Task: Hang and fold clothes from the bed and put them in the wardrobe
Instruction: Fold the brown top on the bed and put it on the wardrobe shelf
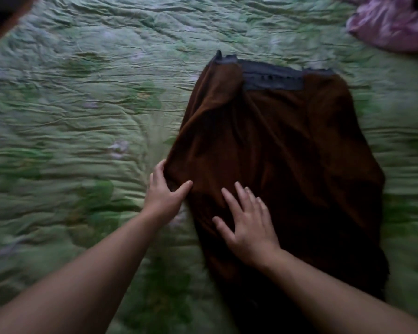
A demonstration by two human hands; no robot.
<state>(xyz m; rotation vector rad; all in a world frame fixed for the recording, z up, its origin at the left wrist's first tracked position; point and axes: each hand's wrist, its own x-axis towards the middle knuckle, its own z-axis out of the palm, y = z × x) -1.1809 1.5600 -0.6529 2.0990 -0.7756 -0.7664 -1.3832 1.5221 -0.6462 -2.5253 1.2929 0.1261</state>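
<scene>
A brown garment (pixel 282 150) lies spread on the bed, its grey waistband (pixel 273 79) at the far end from the hands. The left hand (pixel 163 191) pinches the garment's near-left edge, thumb on top. The right hand (pixel 247 225) presses flat on the cloth just beside it, fingers straight. Far beyond the right hand sits a crumpled pink garment (pixel 391 27). Wrinkled green floral quilt (pixel 70 104) lies underneath.

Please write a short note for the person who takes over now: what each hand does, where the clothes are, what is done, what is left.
Left hand: pinches the left edge of the brown garment.
Right hand: open, flat on the garment.
Garment: spread on the green bedspread, grey waistband at the far end.
Pink cloth: far right corner of the bed.
Done: garment laid out.
Left: fold it, handle the pink cloth, put all in the wardrobe (not in view).
</scene>
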